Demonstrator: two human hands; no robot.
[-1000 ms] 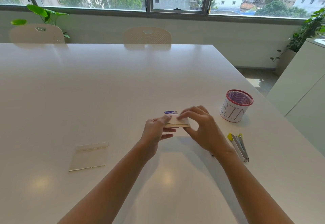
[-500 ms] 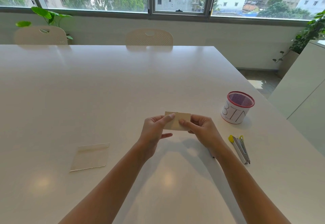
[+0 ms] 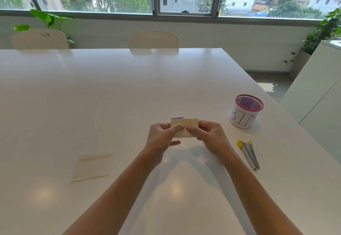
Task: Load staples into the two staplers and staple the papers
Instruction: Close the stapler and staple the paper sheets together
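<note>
Left hand (image 3: pixel 162 135) and right hand (image 3: pixel 208 135) pinch one folded paper (image 3: pixel 190 124) (thumbs on top) — above the table (image 3: pixel 110 96).

A small tan folded paper (image 3: pixel 186 126) is held upright above the worktop (image 3: pixel 110 96), pinched at its lower middle between the left hand (image 3: pixel 162 137) and the right hand (image 3: pixel 210 136), with a sliver of something blue and purple (image 3: pixel 177 118) showing just behind its top edge. A second, pale paper (image 3: pixel 93 165) with a folded strip along its far edge lies flat on the worktop to the left, well apart. To the right lies a silver stapler (image 3: pixel 249 154) with yellow ends, opened out.
</note>
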